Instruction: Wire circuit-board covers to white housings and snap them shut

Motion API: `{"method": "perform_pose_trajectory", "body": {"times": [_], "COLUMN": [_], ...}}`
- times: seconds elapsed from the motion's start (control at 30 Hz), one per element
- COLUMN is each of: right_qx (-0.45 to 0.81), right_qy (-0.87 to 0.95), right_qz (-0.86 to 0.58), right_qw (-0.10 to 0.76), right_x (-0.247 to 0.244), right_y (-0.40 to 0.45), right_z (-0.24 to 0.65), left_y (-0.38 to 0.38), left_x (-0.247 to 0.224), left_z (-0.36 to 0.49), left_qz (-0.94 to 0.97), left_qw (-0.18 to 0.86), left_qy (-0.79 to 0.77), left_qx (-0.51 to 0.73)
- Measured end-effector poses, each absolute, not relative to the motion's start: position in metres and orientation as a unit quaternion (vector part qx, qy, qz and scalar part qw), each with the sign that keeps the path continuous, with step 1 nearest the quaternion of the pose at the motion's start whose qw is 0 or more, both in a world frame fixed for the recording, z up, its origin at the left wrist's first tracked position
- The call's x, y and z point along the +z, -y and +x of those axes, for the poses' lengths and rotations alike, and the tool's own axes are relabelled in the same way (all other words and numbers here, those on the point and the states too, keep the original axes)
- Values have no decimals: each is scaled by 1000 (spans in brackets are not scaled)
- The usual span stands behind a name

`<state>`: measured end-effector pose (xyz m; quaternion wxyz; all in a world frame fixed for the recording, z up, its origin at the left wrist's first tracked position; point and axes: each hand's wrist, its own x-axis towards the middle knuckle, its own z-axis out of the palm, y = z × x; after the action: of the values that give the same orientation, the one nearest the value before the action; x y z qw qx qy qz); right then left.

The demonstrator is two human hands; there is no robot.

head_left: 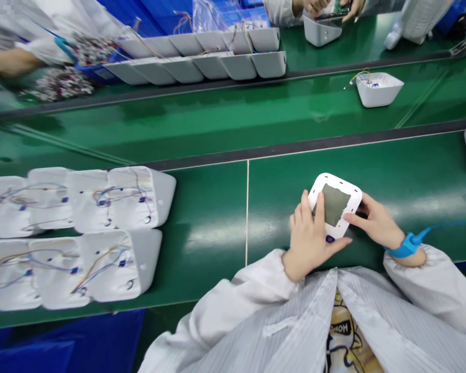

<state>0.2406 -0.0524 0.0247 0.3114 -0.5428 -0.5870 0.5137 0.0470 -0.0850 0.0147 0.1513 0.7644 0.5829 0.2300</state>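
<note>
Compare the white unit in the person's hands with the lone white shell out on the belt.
The unit is closed, its grey screen facing up; the shell lies open side up with loose wires inside. The unit is held by the left hand and right hand; the shell sits untouched. The unit is near the person; the shell is farther off on the belt. Both are white plastic.

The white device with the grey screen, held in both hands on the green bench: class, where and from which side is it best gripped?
Grip the white device by its two long side edges, coming in from left and right as the left hand and right hand do. It lies screen-up, so pinching the rounded sides probably keeps fingers off the grey screen and the buttons around it.
</note>
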Motion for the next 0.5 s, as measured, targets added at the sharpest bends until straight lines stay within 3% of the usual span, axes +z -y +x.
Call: {"method": "perform_pose_trajectory", "body": {"times": [0.2, 0.33, 0.5], "right_qx": [552, 562, 582], "right_qy": [607, 608, 600], "right_qz": [-515, -507, -486], "right_qw": [249, 239, 256], "right_x": [34, 36, 42], "right_y": [32, 35, 42], "right_z": [254, 246, 244], "left_y": [31, -6, 4], "left_x": [18, 23, 22], "left_z": [24, 26, 28], "left_qz": [679, 659, 656], "left_qw": [332, 356, 345], "left_qy": [-578, -558, -565], "left_qx": [309, 356, 363]}}
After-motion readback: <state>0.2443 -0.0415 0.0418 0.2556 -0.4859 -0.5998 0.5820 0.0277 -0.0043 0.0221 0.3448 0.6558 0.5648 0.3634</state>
